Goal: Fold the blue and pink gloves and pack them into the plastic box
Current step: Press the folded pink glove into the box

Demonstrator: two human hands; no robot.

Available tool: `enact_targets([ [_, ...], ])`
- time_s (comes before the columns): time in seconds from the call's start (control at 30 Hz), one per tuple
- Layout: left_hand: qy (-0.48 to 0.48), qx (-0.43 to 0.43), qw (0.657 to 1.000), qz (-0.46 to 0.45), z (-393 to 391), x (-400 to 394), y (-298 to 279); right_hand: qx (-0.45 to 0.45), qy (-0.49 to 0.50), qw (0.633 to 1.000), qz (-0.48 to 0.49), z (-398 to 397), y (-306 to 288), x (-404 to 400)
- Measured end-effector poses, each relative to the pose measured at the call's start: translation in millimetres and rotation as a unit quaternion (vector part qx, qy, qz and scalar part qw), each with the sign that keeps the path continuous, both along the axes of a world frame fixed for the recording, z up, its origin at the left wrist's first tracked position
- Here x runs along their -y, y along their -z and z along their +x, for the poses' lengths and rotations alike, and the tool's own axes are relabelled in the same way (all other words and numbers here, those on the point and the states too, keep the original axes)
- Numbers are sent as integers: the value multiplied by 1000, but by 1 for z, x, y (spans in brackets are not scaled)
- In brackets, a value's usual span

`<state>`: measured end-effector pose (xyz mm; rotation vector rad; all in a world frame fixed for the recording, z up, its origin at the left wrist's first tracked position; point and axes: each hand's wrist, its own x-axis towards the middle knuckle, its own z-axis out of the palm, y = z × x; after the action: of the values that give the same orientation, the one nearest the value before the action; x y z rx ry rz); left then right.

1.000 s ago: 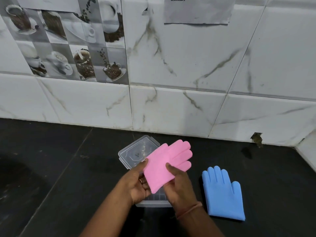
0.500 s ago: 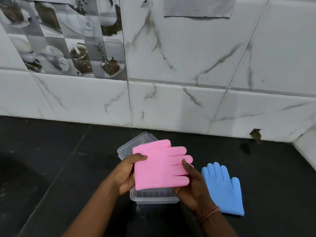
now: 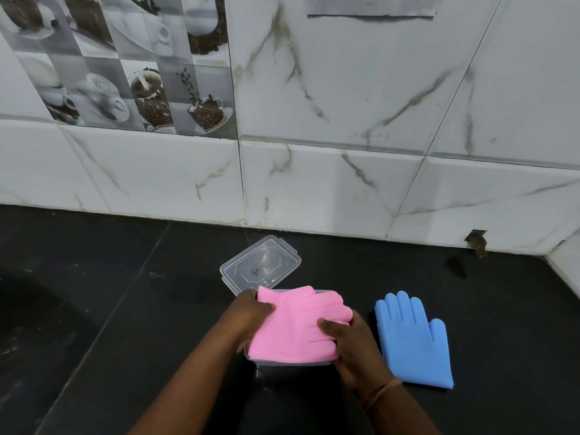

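Observation:
The pink glove [image 3: 295, 331] lies spread over the clear plastic box [image 3: 288, 362], hiding nearly all of it; only the box's front rim shows. My left hand [image 3: 251, 315] grips the glove's cuff end on the left. My right hand [image 3: 348, 343] pinches its finger end on the right, thumb on top. The blue glove [image 3: 411, 337] lies flat on the black counter just right of my right hand, fingers pointing toward the wall.
The box's clear lid [image 3: 260, 265] lies behind the box, toward the wall. A white marble-tiled wall [image 3: 345, 183] closes the back of the black counter [image 3: 110, 309]. A side wall [image 3: 568, 268] starts at the far right.
The pink glove has come down from in front of the box onto its top. Both hands lowered with it, still holding its two ends. The blue glove has not moved.

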<state>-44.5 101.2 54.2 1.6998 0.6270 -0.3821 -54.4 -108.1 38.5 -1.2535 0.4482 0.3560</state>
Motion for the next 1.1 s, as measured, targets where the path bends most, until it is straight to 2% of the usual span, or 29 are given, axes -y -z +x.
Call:
enact_targets([
  [0.17,-19,2,1000,19,6,4,-2,37,18,997,-67,6,-2,-6],
  [0.23,-13,14,996,81,7,9,-1,42,14,992,-115,5,-2,-8],
  [0.3,-2,34,989,147,7,21,-1,70,4,979,-190,3,-1,-11],
  [0.47,-34,71,982,171,4,33,7,165,-17,935,-315,2,3,-7],
  [0.67,-15,70,970,234,7,40,12,241,-109,843,-468,4,15,-14],
  [0.73,-31,76,971,224,5,41,13,258,-135,825,-485,8,15,-16],
  [0.83,-59,83,973,208,4,33,15,293,-123,806,-500,10,19,-15],
  [0.93,-47,65,965,249,7,33,17,297,-137,783,-529,8,24,-19],
  [0.97,-41,64,960,269,7,38,17,296,-147,765,-553,8,24,-21],
  [1.07,-40,71,949,306,5,47,19,331,-136,680,-640,14,21,-24],
  [1.1,-44,70,949,305,5,48,19,338,-142,666,-650,17,20,-24],
])
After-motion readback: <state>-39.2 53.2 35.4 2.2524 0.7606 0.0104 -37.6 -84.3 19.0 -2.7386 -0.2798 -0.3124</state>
